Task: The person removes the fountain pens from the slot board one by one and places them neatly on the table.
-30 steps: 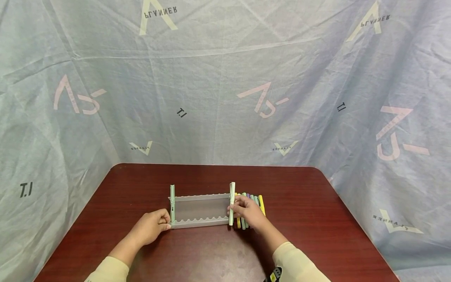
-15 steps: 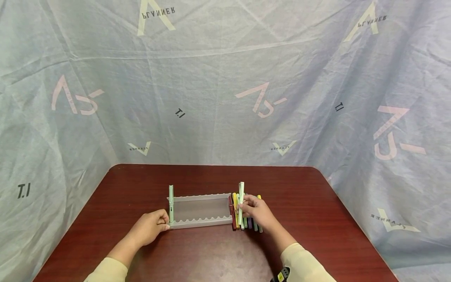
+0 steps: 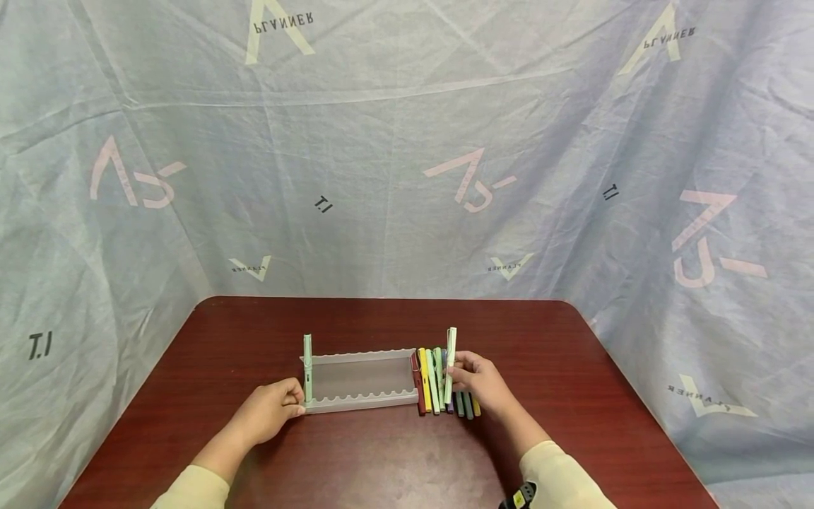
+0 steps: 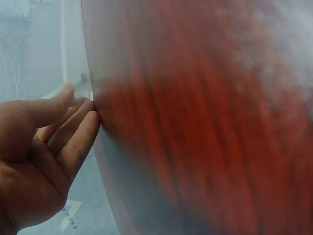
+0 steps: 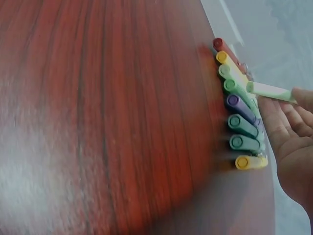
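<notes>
My left hand [image 3: 270, 410] pinches the left front corner of a clear pen tray [image 3: 362, 403] with notched long sides. A light green pen [image 3: 308, 367] lies across the tray's left end, just beside those fingers. Between thumb and fingers, my right hand [image 3: 482, 382] holds a pale whitish-green pen [image 3: 451, 346] above a row of pens right of the tray. That row runs from a dark red pen [image 5: 218, 44] through yellow, green and purple ones to a yellow pen [image 5: 243, 162]. In the head view, the right hand and its pen partly cover the row.
A dark red wooden table [image 3: 381, 459] with rounded far corners carries everything. Grey printed cloth [image 3: 381, 155] hangs behind it and at both sides. The dark red pen lies against or very near the tray's right end.
My right hand has moved rightward with the pale pen, from the tray's right end to over the row, uncovering the dark red pen and its neighbours. The left hand keeps its place on the tray.
</notes>
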Demonstrator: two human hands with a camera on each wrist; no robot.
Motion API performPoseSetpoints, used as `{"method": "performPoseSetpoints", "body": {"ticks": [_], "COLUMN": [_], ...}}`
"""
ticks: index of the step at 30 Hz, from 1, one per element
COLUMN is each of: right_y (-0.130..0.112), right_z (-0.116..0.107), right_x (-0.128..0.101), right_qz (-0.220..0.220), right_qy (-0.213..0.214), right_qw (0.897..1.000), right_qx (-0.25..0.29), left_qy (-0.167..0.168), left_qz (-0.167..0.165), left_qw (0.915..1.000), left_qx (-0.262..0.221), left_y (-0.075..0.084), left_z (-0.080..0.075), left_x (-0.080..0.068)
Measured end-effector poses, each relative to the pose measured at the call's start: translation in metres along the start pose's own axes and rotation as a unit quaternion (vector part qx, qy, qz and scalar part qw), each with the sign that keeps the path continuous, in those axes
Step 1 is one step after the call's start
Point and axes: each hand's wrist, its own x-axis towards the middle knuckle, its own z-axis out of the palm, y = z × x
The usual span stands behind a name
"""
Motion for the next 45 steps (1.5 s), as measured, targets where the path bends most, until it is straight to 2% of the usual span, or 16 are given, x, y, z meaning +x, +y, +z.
{"method": "performPoseSetpoints", "body": {"ticks": [10, 18, 28, 36, 45], "right_y": [0.004, 0.007, 0.013, 0.022, 0.025], "right_z": [-0.013, -0.024, -0.043, -0.056, -0.054], "right_x": [-0.006, -0.009, -0.013, -0.014, -0.014], "right_qz": [0.025, 0.031, 0.041, 0.062, 0.095], "right_qy": [0.043, 0.048, 0.048, 0.055, 0.071], "right_qw": [0.999, 0.998, 0.998, 0.996, 0.989], "right_qx": [-0.011, 0.011, 0.006, -0.030, -0.089], "left_qy": [-0.001, -0.001, 0.003, 0.000, 0.001], "left_qz": [-0.002, -0.002, 0.001, -0.003, 0.000], "left_qw": [1.0000, 1.0000, 1.0000, 1.0000, 1.0000], "left_qx": [-0.004, -0.003, 0.000, -0.005, -0.003], "left_y": [0.001, 0.001, 0.003, 0.003, 0.003], "left_z": [-0.001, -0.002, -0.003, -0.003, -0.002], "left_x": [-0.001, -0.001, -0.002, -0.003, -0.002]}}
